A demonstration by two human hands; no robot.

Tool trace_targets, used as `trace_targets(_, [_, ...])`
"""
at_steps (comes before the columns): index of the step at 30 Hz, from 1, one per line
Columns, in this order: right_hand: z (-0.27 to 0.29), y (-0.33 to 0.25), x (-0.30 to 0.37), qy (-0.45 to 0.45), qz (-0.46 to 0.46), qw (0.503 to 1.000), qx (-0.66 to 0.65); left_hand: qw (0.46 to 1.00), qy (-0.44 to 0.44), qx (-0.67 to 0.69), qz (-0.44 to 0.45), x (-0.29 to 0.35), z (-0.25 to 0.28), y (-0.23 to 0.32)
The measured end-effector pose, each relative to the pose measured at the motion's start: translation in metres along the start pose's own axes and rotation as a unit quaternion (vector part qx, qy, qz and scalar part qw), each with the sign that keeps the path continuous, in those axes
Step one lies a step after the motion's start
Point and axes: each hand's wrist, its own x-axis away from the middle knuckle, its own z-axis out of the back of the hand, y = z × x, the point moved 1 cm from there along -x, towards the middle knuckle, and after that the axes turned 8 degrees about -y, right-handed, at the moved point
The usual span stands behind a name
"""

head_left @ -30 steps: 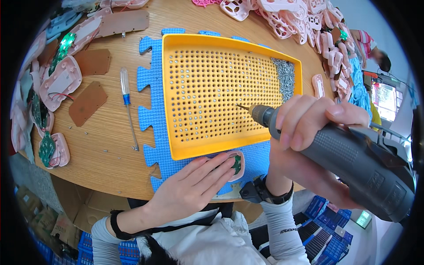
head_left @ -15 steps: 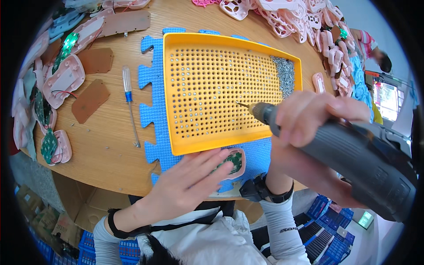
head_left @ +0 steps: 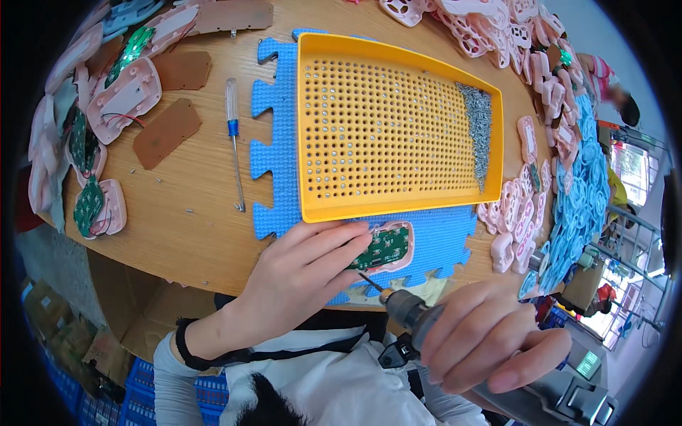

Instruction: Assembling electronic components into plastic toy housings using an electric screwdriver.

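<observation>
The right hand point(head_left: 483, 334) is wrapped firmly around a dark grey power screwdriver point(head_left: 408, 309), its bit angled up and to the left toward the near edge of a small pink shell point(head_left: 408, 261). That shell lies on the blue foam mat point(head_left: 444, 238), just below the near wall of the yellow tray point(head_left: 398, 209), with a green circuit board point(head_left: 387, 246) seated inside it. The left hand point(head_left: 302, 263) lies with its fingers stretched out and close together over the shell's left end; its thumb is hidden, so I cannot tell whether it pinches the shell or only steadies it, nor whether the bit touches anything. Silvery screws point(head_left: 477, 128) are heaped along the tray's right end, and a clear-and-blue hand screwdriver point(head_left: 232, 128) lies on the wooden table point(head_left: 160, 245), left of the mat.
</observation>
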Motion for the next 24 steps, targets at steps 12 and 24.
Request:
trace_targets(12, [-0.006,0.004,0.003,0.047,0.003,0.998,-0.031,1.000,-0.010,-0.006,-0.018,0.000,0.001,-0.002])
trace_targets(24, [-0.013,0.013,0.000,0.067,-0.031,0.997,-0.021,1.000,-0.001,0.013,-0.011,0.000,0.000,-0.002])
